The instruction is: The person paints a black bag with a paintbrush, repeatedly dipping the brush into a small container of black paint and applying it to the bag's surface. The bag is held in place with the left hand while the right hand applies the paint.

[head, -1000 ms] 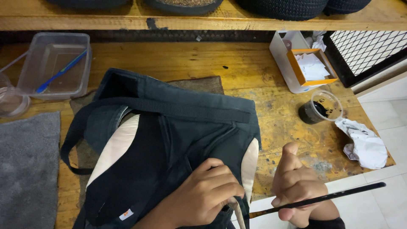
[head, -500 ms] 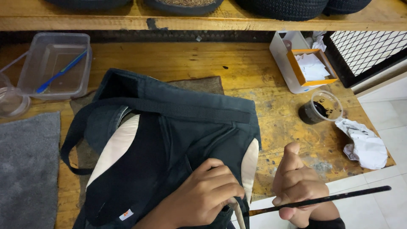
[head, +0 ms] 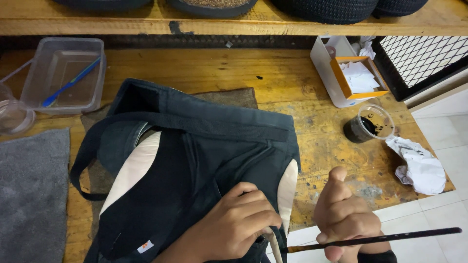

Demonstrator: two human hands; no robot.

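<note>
Fingers [head: 253, 207] of the left hand [head: 234, 226] were curled down and pinched on the bag [head: 209, 160] near its lower seam, at about 6 o'clock in the view, while those of the right hand [head: 346, 219] were closed round a thin dark brush [head: 375, 239]. That brush lay nearly level, its handle running out toward 3 o'clock over the pale floor [head: 438, 234] and its bristle end pointing toward 9 o'clock, just beside the bag's edge and the left hand's knuckles.

Largest of all was the wooden bench [head: 219, 68], stained and spotted with dark marks. The bag, dark with cream side panels and a black strap, lay across its middle on a brown mat [head: 234, 97], filling most of the space between the hands and the back of the bench. At 9 o'clock lay a grey mat [head: 31, 195], touching the bench edge. A wooden shelf [head: 146, 24] ran along 12 o'clock with dark woven baskets [head: 321, 9] on it. At 2 o'clock stood a black wire-mesh panel [head: 419, 53]. At 10 o'clock sat a clear tub [head: 95, 78] with a blue stick [head: 70, 83] inside. Toward 1 o'clock stood a white box [head: 326, 68], holding an orange tray of paper scraps [head: 358, 75]. At 3 o'clock lay a crumpled white rag [head: 419, 165], just beside a clear cup [head: 368, 124] of black dye, well apart from the brush tip. The right thumb stood up between cup and bag.
</note>
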